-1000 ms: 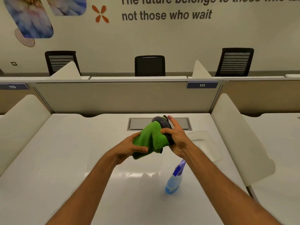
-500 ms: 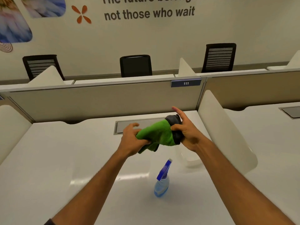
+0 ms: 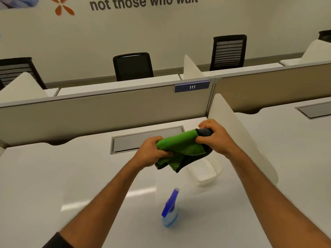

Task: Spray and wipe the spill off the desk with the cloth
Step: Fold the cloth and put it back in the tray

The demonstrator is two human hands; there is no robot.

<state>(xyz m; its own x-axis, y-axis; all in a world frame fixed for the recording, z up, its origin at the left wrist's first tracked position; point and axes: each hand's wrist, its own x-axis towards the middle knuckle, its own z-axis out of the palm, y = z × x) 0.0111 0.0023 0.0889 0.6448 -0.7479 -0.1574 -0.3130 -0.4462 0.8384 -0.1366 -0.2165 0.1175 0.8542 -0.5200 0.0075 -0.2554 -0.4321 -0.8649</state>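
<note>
L hand (image 3: 152, 152) & R hand (image 3: 214, 137), fingers clenched on 1 green cloth (image 3: 180, 148); 1 spray bottle (image 3: 170, 210) on desk (image 3: 62, 176)

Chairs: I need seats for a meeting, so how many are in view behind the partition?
4: one at far left, one in the middle, one right of it, one cut off at the right edge. Others may be hidden.

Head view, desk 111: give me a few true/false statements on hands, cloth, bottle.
1. Both hands grip the green cloth. True: left hand and right hand hold opposite ends.
2. The cloth lies flat on the desk. False: it is held above it.
3. The spray bottle stands on the desk, untouched. True.
4. The bottle stands beyond the hands. False: it is nearer the person.
5. A clear tray sits below the right hand. True.
</note>
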